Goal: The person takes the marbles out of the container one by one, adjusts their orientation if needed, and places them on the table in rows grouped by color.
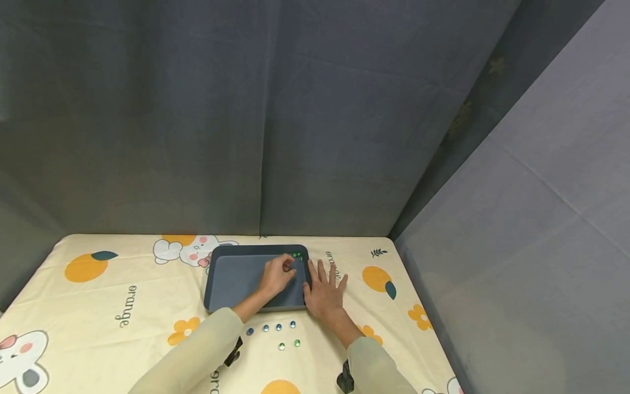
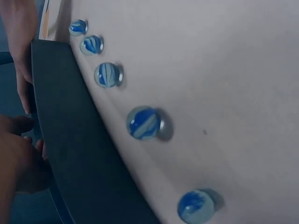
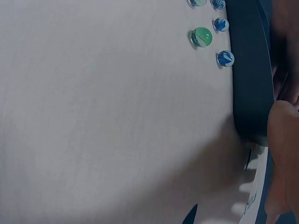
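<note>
Over the right part of a dark grey tray [image 1: 236, 273], my left hand [image 1: 276, 274] has its fingers bent toward the thumb. Whether a marble is between the fingertips cannot be made out. Several green marbles [image 1: 297, 255] sit inside the tray's far right corner, just beyond that hand. My right hand [image 1: 325, 295] lies with fingers spread along the tray's right side, its thumb at the rim. In front of the tray, on the cloth, is a row of blue swirled marbles [image 2: 143, 122]. Two green marbles [image 3: 202, 37] lie nearer to me than that row.
A cream cloth [image 1: 152, 301] printed with oranges, flowers and rabbits covers the table. Grey curtain walls [image 1: 261, 137] rise behind the table, and another pale panel [image 1: 541, 246] stands on the right.
</note>
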`<state>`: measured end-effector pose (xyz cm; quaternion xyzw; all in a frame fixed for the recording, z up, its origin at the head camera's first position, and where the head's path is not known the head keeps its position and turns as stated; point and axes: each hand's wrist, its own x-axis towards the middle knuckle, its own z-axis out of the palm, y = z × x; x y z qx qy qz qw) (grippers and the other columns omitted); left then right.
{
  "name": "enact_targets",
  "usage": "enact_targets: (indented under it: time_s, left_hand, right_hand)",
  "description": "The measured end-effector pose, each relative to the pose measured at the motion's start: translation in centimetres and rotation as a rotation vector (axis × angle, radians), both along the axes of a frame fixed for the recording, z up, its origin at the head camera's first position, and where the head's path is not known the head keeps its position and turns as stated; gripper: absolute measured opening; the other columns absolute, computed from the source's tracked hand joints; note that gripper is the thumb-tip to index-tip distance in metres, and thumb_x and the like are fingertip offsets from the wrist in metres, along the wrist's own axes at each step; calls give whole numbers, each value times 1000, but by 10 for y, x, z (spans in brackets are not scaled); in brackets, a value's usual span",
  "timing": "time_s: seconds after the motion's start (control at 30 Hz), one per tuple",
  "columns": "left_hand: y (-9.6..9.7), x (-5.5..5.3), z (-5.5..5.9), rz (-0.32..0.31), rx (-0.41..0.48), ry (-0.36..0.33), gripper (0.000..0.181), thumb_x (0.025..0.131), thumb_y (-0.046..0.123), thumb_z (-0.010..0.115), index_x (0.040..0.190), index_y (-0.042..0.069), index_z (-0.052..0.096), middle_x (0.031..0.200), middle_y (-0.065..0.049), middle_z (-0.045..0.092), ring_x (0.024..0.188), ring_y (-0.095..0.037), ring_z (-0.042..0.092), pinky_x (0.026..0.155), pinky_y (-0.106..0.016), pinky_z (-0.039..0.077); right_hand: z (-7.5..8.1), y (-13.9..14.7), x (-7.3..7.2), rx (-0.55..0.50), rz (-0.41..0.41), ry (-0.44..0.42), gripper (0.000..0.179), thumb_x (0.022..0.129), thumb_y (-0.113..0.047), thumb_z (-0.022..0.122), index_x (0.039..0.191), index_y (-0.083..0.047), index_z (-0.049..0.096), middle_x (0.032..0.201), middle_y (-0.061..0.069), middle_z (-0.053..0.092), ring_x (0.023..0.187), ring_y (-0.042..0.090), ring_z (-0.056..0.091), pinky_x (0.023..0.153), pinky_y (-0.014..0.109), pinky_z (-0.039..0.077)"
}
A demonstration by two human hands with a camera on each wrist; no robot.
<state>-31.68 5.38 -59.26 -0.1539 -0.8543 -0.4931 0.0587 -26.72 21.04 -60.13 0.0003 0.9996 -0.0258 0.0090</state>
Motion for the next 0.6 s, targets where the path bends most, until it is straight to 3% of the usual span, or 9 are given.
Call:
enact_targets:
  time_s: [0.3,0.6]
  left_hand:
    - [7,-13,-5,22,-55,-82,29,86,2,77,113,-1,69,103,-16,69,91,-28,67,77,-42,56]
    - [11,-27,-7,55,-88,-44,28,83,0,78,110,-2,69,99,-19,69,90,-30,67,76,-45,55]
  right_hand:
    - [0,0,1,0,4,-1,63,104,-46,39,161,-26,20,164,6,23,148,42,14,109,73,10]
    - [0,0,0,-8,0,-15,63,104,-46,39,161,-28,17,164,6,20,149,41,12,110,73,8]
